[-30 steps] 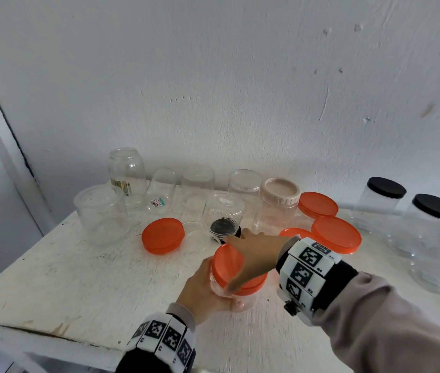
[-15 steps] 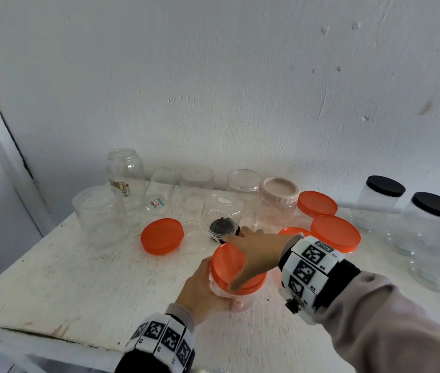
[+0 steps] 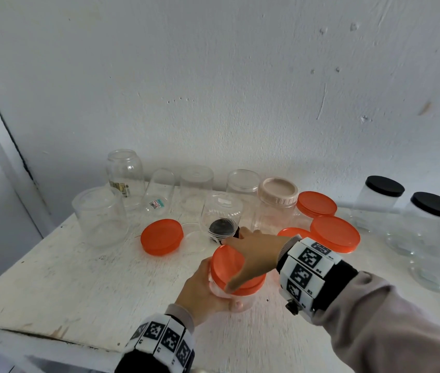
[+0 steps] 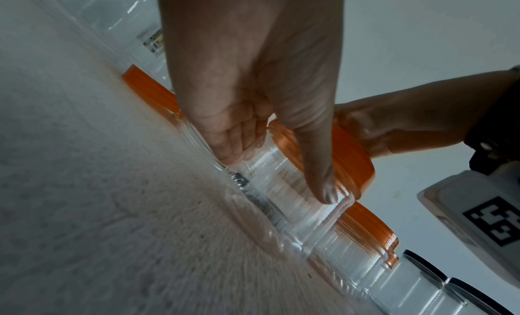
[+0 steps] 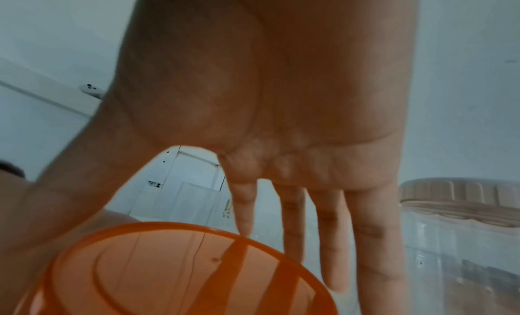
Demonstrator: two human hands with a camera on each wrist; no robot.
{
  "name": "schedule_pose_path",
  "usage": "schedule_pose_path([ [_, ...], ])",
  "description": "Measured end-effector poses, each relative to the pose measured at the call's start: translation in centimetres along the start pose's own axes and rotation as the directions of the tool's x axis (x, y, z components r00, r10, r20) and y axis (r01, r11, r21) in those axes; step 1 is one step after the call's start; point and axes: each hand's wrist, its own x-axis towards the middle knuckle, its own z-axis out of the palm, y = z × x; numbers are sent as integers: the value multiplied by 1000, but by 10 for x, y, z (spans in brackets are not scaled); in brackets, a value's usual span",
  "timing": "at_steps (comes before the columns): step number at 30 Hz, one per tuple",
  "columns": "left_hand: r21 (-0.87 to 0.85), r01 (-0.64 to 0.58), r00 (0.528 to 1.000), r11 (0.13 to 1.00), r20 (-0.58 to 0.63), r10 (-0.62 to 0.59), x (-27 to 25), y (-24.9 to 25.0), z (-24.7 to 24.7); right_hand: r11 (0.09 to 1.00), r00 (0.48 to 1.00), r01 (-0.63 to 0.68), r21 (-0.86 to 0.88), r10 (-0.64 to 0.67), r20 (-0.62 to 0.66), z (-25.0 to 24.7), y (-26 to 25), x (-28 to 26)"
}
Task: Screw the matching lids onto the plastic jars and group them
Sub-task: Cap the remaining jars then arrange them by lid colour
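Observation:
A clear plastic jar (image 3: 240, 301) stands on the white table near the front, with an orange lid (image 3: 227, 262) on its mouth. My left hand (image 3: 200, 289) grips the jar's side from the left; in the left wrist view its fingers (image 4: 233, 146) wrap the ribbed jar (image 4: 284, 199) below the lid (image 4: 349, 157). My right hand (image 3: 253, 246) spans the lid from above, thumb on the near rim and fingers over the far rim. In the right wrist view the palm (image 5: 267, 97) hangs over the lid (image 5: 168, 275). How the lid sits on the thread is hidden.
A loose orange lid (image 3: 161, 240) lies to the left, more orange lids (image 3: 334, 234) to the right. Behind stand several clear jars (image 3: 100, 214), a beige-lidded jar (image 3: 278, 196) and a black lid (image 3: 221, 227) under an upturned jar. Black-lidded jars (image 3: 380, 195) stand at right. The table's front edge (image 3: 38, 337) is close.
Both hands stay on the jar and lid in almost the same pose; no clear turn of the lid shows. Only the view has shifted slightly.

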Motion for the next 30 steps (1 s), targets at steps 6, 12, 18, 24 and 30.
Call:
schedule_pose_path([
  [6, 30, 14, 1000, 999, -3, -14, 0, 2, -1, 995, 994, 97, -21, -96, 43, -3, -2, -1],
  [12, -3, 4, 1000, 1000, 1, -4, -2, 3, -1, 1000, 1000, 23, -13, -23, -19, 3, -4, 2],
  [18, 28, 25, 1000, 999, -5, -25, -1, 5, -1, 995, 994, 92, -49, -89, 65, -5, -6, 2],
  [24, 17, 11, 1000, 1000, -3, -11, -2, 5, -1, 997, 997, 74, -9, -74, 13, 0, -3, 3],
  [30, 7, -8, 1000, 1000, 1, 8, -1, 2, -1, 1000, 1000, 11, -3, -11, -22, 5, -4, 5],
])
